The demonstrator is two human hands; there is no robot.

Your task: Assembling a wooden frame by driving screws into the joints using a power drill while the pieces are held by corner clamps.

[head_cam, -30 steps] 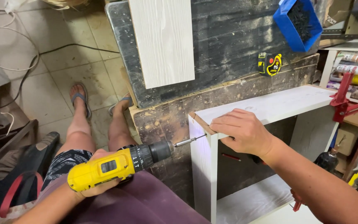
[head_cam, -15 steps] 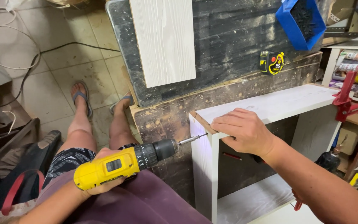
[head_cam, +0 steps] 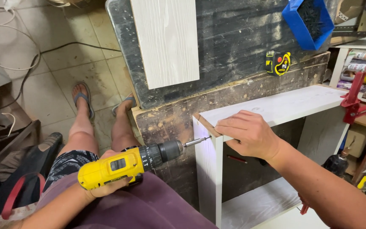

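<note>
My left hand (head_cam: 106, 188) grips a yellow and black cordless drill (head_cam: 128, 164), held level. Its bit (head_cam: 198, 141) touches the upper left corner of a white cabinet side panel (head_cam: 208, 169). My right hand (head_cam: 246, 133) lies on that corner, fingers curled over the edge where the white top panel (head_cam: 293, 104) meets the side. Inside the cabinet a white lower shelf (head_cam: 255, 203) shows.
A dark, scarred workbench (head_cam: 234, 38) carries a loose white board (head_cam: 166, 40), a yellow tape measure (head_cam: 278, 62) and a blue bin of screws (head_cam: 308, 19). A red clamp (head_cam: 354, 99) grips the top panel's right end. My legs and sandalled feet rest on the tiled floor with cables.
The drill has moved right, bringing its bit up against the panel corner. My right hand has stayed on the corner.
</note>
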